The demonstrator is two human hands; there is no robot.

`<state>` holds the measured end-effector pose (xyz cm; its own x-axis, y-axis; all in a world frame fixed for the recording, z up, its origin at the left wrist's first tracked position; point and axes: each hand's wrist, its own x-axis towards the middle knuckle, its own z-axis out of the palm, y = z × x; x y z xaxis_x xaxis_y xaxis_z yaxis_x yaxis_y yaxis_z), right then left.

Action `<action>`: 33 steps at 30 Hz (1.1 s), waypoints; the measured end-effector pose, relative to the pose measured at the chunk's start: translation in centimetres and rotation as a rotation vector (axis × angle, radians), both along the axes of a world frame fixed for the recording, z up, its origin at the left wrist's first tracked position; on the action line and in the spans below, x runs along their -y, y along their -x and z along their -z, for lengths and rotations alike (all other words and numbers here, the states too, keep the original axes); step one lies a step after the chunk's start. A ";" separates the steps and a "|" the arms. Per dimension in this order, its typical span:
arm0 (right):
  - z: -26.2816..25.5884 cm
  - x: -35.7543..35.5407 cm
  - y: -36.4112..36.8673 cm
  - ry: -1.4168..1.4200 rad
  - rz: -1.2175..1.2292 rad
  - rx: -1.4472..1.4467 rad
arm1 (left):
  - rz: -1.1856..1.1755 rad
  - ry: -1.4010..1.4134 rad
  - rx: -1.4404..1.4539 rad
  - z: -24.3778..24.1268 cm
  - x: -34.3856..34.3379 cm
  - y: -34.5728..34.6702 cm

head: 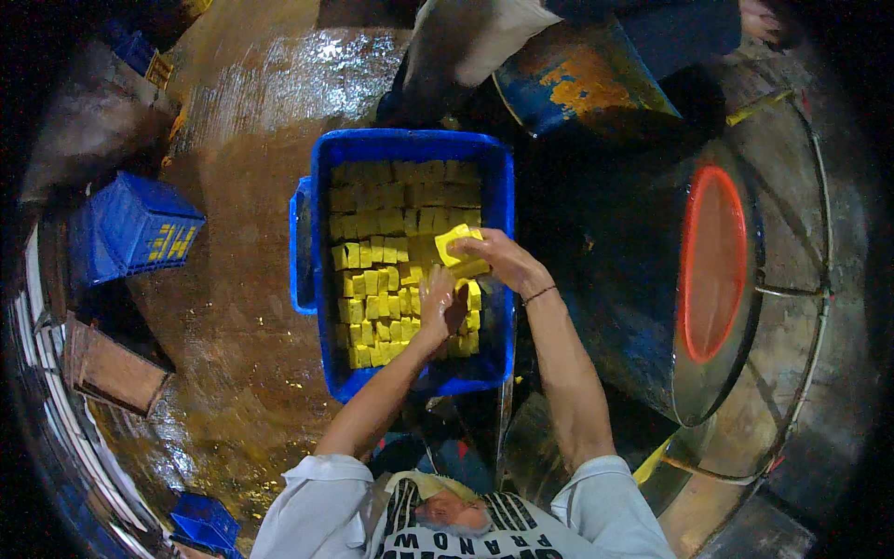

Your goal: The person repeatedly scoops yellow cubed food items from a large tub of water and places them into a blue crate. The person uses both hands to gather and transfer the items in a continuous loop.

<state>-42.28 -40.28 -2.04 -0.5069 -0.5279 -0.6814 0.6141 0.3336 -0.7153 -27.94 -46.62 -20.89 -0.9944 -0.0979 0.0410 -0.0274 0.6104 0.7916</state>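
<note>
A blue plastic tub (508,209) lies before me, its bottom covered with rows of yellow blocks (377,300) that look like tofu. My right hand (499,255) holds a few yellow blocks (454,243) above the tub's right half, fingers and thumb around them. Just below and left of it, my left hand (441,304) reaches over the rows with its palm turned to the right and its fingers apart. Whether it touches the blocks under it cannot be told. The rows at the tub's far end lie in shadow.
A large dark drum with an orange-rimmed round sieve or basin (683,279) stands at the right. Blue crates (157,230) and a wooden box (119,367) are on the wet floor at the left. Beyond the tub are a pale sack (482,42) and a rusty blue barrel (583,84).
</note>
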 end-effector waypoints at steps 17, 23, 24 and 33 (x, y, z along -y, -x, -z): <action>13.6 -4.2 -6.6 -0.195 0.445 -0.045 | 0.196 0.495 0.240 -5.0 3.1 -3.6; 4.5 -6.9 -17.1 -0.304 0.162 -0.756 | 0.197 0.515 0.116 1.3 3.4 -3.7; 1.2 -8.5 -18.6 -0.121 0.151 -0.743 | 0.212 0.363 0.030 0.9 3.2 -3.6; -23.6 -35.6 -44.6 0.086 1.166 -0.845 | 0.772 -0.515 -0.497 -38.0 -27.5 -12.1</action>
